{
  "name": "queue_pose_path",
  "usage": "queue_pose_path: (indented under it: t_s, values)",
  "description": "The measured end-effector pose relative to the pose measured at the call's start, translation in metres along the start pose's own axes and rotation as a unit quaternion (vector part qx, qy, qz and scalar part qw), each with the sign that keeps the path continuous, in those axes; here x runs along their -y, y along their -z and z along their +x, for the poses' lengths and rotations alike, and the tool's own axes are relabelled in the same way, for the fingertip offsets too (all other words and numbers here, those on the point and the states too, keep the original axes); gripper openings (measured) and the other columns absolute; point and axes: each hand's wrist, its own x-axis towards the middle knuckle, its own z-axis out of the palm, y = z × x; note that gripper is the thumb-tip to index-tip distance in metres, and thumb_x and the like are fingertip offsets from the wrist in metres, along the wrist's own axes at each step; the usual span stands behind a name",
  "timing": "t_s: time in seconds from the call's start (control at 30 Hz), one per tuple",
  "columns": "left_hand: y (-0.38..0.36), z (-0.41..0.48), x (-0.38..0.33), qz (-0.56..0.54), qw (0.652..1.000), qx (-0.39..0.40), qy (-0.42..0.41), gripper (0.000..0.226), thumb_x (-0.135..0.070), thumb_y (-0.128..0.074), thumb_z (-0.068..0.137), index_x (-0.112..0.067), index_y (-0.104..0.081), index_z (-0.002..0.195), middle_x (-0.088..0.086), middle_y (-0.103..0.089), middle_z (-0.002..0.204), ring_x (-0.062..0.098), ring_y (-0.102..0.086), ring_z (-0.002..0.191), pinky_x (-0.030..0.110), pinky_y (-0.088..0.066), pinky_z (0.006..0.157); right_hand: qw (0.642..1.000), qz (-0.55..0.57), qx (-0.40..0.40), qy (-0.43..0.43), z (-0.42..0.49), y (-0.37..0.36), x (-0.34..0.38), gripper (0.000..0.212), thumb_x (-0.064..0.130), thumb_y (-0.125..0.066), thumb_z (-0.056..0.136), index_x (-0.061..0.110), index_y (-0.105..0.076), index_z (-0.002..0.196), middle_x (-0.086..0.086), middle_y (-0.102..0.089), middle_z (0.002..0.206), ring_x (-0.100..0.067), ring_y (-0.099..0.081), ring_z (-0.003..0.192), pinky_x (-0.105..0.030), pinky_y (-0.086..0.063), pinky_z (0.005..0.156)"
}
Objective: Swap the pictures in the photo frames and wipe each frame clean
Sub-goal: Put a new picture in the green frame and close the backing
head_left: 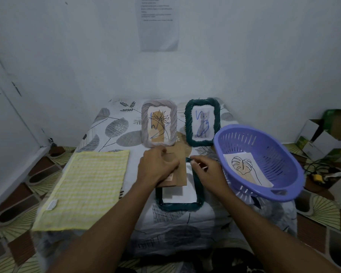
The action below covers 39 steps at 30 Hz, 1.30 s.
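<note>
- The dark green woven-rattan photo frame (178, 207) lies flat on the leaf-print covered table (114, 131), right in front of you, between the yellow checked cloth (83, 186) and the purple slotted plastic basket (287, 192).
- Your left hand (156, 166) has its fingers curled on the brown cardboard backing board (179, 175), which sits tilted over the frame's upper half.
- Your right hand (211, 172) pinches the frame's top rim between thumb and forefinger, steadying it.
- I judge the board to be light and stiff but easy to crease. Take it by its edges and lift it flat rather than bending one corner.
- The woven rim looks rigid and ridged, so it should give good purchase. Hold it by the long sides, clear of the opening.
- A pale sheet (189, 187) shows inside the opening. I cannot tell whether it is a picture or a glazing pane, so treat it as fragile and smudge-prone.
- The white paper print with a line-drawn leaf (242, 168) waits in the basket. It will be thin and floppy, so pick it up at a corner or support it from beneath.
- The pale lilac woven frame (146, 123) and a second dark green woven frame (217, 119) stand upright at the back, both with blue scribbles over their pictures. The cloth looks soft and unused for wiping.
</note>
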Motion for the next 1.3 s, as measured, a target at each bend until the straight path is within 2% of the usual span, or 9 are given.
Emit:
queue_pose_path:
  t_s: [0.07,0.17,0.27,0.37,0.43,0.53,0.73,1.0,1.3]
  values:
    - [-0.006,0.0,-0.002,0.002,1.0,0.014,0.002,0.069,-0.063,-0.06,0.065,-0.022,-0.06,0.12,0.003,-0.064,0.121,0.023,-0.057,0.112,0.039,-0.05,0.091,0.996,0.065,0.027,-0.058,0.006,-0.001,0.011,0.03,0.02,-0.062,0.093,0.01,-0.065,0.121,-0.001,-0.071,0.093,-0.005,-0.065,0.078,-0.012,-0.049,0.066]
    - [-0.012,-0.002,-0.001,-0.034,0.999,0.018,0.012,0.065,-0.062,-0.065,0.071,-0.019,-0.061,0.12,0.004,-0.063,0.122,0.022,-0.057,0.112,0.035,-0.048,0.092,0.983,0.112,0.037,-0.138,0.011,-0.003,0.017,0.036,0.015,-0.064,0.092,0.008,-0.06,0.126,-0.005,-0.072,0.084,-0.01,-0.067,0.069,-0.021,-0.051,0.061]
    - [-0.01,-0.001,0.006,-0.116,0.993,0.003,0.012,0.045,-0.044,-0.07,0.08,-0.015,-0.066,0.114,0.005,-0.065,0.121,0.018,-0.061,0.106,0.03,-0.048,0.09,0.979,0.101,0.042,-0.172,0.01,0.001,0.019,0.032,0.008,-0.062,0.092,0.007,-0.061,0.123,-0.005,-0.07,0.077,-0.006,-0.062,0.057,-0.017,-0.047,0.051]
    - [-0.008,-0.004,0.011,-0.129,0.992,0.005,-0.006,0.039,-0.026,-0.072,0.081,-0.011,-0.065,0.117,0.007,-0.064,0.122,0.017,-0.064,0.104,0.028,-0.05,0.087,0.981,0.066,0.049,-0.174,0.004,0.005,0.02,0.031,0.007,-0.063,0.091,0.006,-0.062,0.122,-0.009,-0.07,0.08,-0.006,-0.059,0.053,-0.018,-0.047,0.049]
    - [-0.009,-0.007,0.012,-0.12,0.993,0.011,-0.017,0.04,-0.02,-0.073,0.081,-0.01,-0.063,0.119,0.007,-0.064,0.123,0.017,-0.064,0.104,0.024,-0.048,0.084,0.984,0.045,0.041,-0.165,0.0,0.005,0.019,0.032,0.008,-0.064,0.09,0.006,-0.062,0.122,-0.013,-0.071,0.082,-0.013,-0.063,0.06,-0.027,-0.054,0.056]
    - [-0.011,-0.011,0.014,-0.111,0.993,0.015,-0.028,0.042,-0.016,-0.073,0.081,-0.009,-0.062,0.121,0.007,-0.063,0.124,0.016,-0.063,0.104,0.019,-0.044,0.082,0.988,0.014,0.037,-0.147,-0.005,0.004,0.018,0.033,0.009,-0.065,0.089,0.009,-0.064,0.121,-0.012,-0.072,0.082,-0.021,-0.068,0.076,-0.039,-0.058,0.074]
    - [-0.012,-0.013,0.022,-0.101,0.994,0.016,-0.034,0.046,-0.014,-0.074,0.08,-0.008,-0.061,0.124,0.008,-0.063,0.124,0.02,-0.063,0.107,0.022,-0.045,0.087,0.988,-0.039,0.05,-0.143,-0.004,-0.002,0.014,0.033,0.015,-0.068,0.087,0.013,-0.066,0.12,-0.008,-0.073,0.084,-0.021,-0.069,0.081,-0.041,-0.057,0.081]
    - [-0.017,-0.014,0.024,-0.097,0.994,0.015,-0.041,0.046,-0.013,-0.074,0.08,-0.009,-0.06,0.124,0.008,-0.064,0.124,0.02,-0.062,0.108,0.026,-0.046,0.092,0.985,-0.105,0.054,-0.123,-0.006,-0.003,0.014,0.035,0.02,-0.069,0.087,0.015,-0.066,0.122,-0.003,-0.073,0.085,-0.012,-0.067,0.077,-0.027,-0.053,0.071]
    - [-0.023,-0.013,0.029,-0.087,0.995,0.009,-0.051,0.044,-0.014,-0.074,0.08,-0.007,-0.062,0.122,0.009,-0.064,0.121,0.02,-0.063,0.103,0.027,-0.048,0.091,0.983,-0.135,0.067,-0.104,-0.005,-0.001,0.014,0.036,0.018,-0.068,0.088,0.012,-0.064,0.123,0.0,-0.068,0.083,-0.01,-0.061,0.075,-0.028,-0.052,0.074]
